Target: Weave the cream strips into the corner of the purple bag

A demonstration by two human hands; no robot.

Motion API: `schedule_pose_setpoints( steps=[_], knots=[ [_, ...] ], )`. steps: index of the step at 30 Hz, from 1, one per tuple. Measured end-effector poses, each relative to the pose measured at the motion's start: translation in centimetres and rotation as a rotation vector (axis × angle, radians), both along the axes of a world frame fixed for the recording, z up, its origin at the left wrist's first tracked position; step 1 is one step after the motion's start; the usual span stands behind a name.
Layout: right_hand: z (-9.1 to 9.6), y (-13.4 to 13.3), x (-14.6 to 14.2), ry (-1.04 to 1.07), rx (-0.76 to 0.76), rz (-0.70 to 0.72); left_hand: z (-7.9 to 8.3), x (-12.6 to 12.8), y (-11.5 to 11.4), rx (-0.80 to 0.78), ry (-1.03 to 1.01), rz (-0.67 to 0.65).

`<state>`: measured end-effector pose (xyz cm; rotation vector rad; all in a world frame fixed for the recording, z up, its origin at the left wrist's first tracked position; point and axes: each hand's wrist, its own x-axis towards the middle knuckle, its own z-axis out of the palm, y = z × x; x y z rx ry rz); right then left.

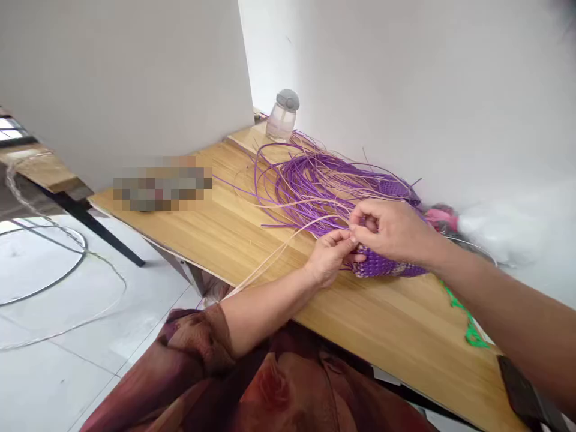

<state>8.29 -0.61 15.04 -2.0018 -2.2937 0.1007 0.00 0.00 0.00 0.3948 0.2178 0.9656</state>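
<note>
Your left hand (330, 255) and right hand (391, 231) pinch one pale strand (270, 261) together — it trails left, woven piece (382, 267) directly beneath.

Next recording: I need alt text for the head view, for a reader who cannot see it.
Two bare hands, left hand and right hand, pinch thin strands over a small purple woven piece on a wooden table. A loose bundle of purple strands lies behind it, with a clear jar near the white wall and a green cord at the right.
</note>
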Motion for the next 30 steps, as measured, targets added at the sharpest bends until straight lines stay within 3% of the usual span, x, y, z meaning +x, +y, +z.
schedule_pose_setpoints(
  steps=[4,8,14,22,28,30],
  knots=[
    [-0.6,1.1,1.6,-0.018,0.093,-0.086,-0.5,0.2,-0.3,-0.004,-0.011,0.053],
    [-1.7,2.4,2.3,-0.068,0.087,-0.018,-0.9,0.3,-0.4,0.0,-0.011,0.086],
    [-2.4,2.7,3.2,-0.074,0.104,0.336,-1.1,0.5,-0.2,-0.007,-0.009,0.083],
    [-0.4,3.2,5.2,-0.349,0.157,0.957,-0.8,0.5,-0.2,-0.023,-0.036,0.064],
    [0.2,2.7,5.2,-0.58,0.332,1.147,-0.7,0.5,-0.2,-0.007,-0.011,0.052],
    [1.6,2.8,6.1,-0.608,0.36,1.119,-0.7,0.4,-0.2,0.0,0.012,0.052]
  ],
)
